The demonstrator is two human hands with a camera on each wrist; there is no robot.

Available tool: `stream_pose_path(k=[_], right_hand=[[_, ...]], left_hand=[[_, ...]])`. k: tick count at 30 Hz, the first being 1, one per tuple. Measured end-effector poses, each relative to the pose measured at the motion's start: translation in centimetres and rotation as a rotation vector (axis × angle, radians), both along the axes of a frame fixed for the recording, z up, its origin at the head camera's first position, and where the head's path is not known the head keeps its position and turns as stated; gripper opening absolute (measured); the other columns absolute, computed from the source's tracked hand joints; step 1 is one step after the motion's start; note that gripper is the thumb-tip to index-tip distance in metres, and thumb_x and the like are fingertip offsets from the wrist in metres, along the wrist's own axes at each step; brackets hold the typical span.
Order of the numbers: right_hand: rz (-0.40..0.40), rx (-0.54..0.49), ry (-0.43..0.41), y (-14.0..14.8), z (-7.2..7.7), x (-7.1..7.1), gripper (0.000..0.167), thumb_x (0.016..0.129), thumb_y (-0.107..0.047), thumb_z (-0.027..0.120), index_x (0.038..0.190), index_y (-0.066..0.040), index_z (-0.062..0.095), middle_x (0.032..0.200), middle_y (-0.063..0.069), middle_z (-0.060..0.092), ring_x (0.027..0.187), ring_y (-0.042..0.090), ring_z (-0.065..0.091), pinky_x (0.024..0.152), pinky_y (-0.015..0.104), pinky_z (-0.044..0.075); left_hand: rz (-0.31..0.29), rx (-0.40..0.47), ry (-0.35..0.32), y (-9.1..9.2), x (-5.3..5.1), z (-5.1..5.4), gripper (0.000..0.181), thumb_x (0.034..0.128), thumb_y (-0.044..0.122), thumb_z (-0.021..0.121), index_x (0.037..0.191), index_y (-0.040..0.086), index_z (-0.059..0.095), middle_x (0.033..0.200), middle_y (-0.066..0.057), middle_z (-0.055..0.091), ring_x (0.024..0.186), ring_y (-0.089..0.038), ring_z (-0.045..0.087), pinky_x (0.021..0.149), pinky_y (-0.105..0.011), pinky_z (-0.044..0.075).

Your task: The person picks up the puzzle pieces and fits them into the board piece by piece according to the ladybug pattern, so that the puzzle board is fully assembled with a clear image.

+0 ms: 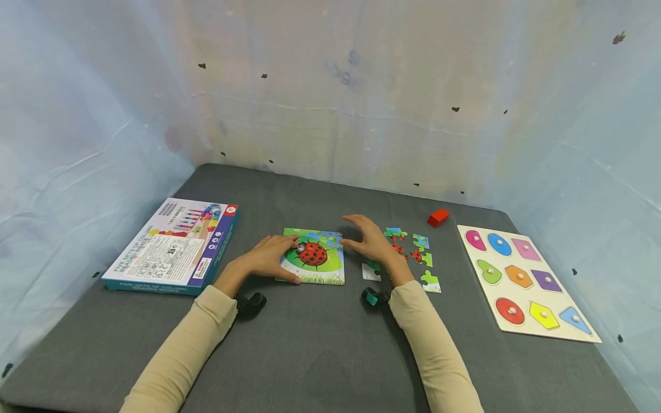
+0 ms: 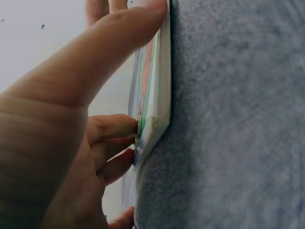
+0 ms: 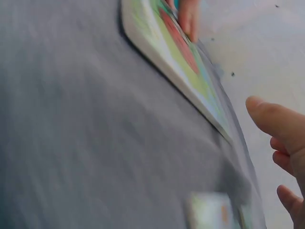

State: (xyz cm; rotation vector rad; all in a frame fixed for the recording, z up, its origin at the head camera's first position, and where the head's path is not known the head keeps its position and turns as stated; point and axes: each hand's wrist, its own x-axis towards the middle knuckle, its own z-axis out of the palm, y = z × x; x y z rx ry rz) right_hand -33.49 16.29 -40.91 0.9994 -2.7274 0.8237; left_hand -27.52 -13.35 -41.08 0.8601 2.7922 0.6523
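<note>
A square ladybug picture board [image 1: 322, 272] lies on the dark grey table in the head view. My left hand [image 1: 268, 258] rests on its left side, thumb at the near left corner and the other fingers on the upper left. In the left wrist view, fingertips touch the face of the board [image 2: 164, 81]. Just off the right edge hovers my right hand [image 1: 374, 244], fingers spread and holding nothing. In the right wrist view, a gap shows between its thumb [image 3: 267, 114] and the board. Loose jigsaw pieces [image 1: 430, 281] lie beside and partly behind the right hand.
A boxed toy set [image 1: 170, 246] lies at the left. Toward the back right is a red block [image 1: 438, 217]. A shape board with knobbed, coloured pieces [image 1: 516, 252] lies at the far right. Pale cloth [image 1: 335, 86] hangs behind the table.
</note>
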Motion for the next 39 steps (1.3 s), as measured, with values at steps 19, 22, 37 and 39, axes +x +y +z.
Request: stream_pose_path(k=[19, 22, 37, 39], right_hand=[[-0.177, -0.037, 0.045, 9.1, -0.5, -0.3, 0.050, 0.088, -0.014, 0.066, 0.132, 0.001, 0.048, 0.133, 0.020, 0.046, 0.123, 0.037, 0.043, 0.099, 0.054, 0.035], [-0.195, -0.019, 0.040, 10.2, -0.7, -0.2, 0.047, 0.088, -0.010, 0.064, 0.132, 0.001, 0.049, 0.133, 0.021, 0.047, 0.122, 0.037, 0.043, 0.100, 0.054, 0.034], [-0.165, 0.084, 0.032, 12.1, -1.1, -1.1, 0.041, 0.088, 0.004, 0.058, 0.129, 0.006, 0.050, 0.129, 0.025, 0.050, 0.121, 0.041, 0.044, 0.100, 0.055, 0.033], [-0.160, 0.093, 0.014, 12.2, -1.1, -1.1, 0.041, 0.089, 0.003, 0.057, 0.129, 0.005, 0.050, 0.129, 0.025, 0.049, 0.121, 0.042, 0.043, 0.100, 0.055, 0.032]], left_hand=[[-0.001, -0.006, 0.007, 0.0, -0.2, -0.1, 0.095, 0.0674, 0.061, 0.073, 0.138, 0.005, 0.043, 0.150, -0.011, 0.030, 0.136, -0.032, 0.026, 0.110, -0.056, 0.010], [-0.002, -0.005, 0.006, -0.1, -0.2, -0.3, 0.095, 0.0673, 0.062, 0.072, 0.138, 0.005, 0.043, 0.150, -0.012, 0.030, 0.136, -0.033, 0.026, 0.110, -0.056, 0.010], [-0.008, 0.003, 0.005, -0.1, -0.1, -0.1, 0.096, 0.0675, 0.061, 0.072, 0.139, 0.005, 0.042, 0.149, -0.012, 0.030, 0.136, -0.033, 0.025, 0.109, -0.057, 0.010], [-0.006, -0.003, 0.003, -0.1, -0.1, -0.1, 0.096, 0.0676, 0.062, 0.072, 0.139, 0.005, 0.042, 0.150, -0.011, 0.030, 0.136, -0.033, 0.025, 0.109, -0.057, 0.010]])
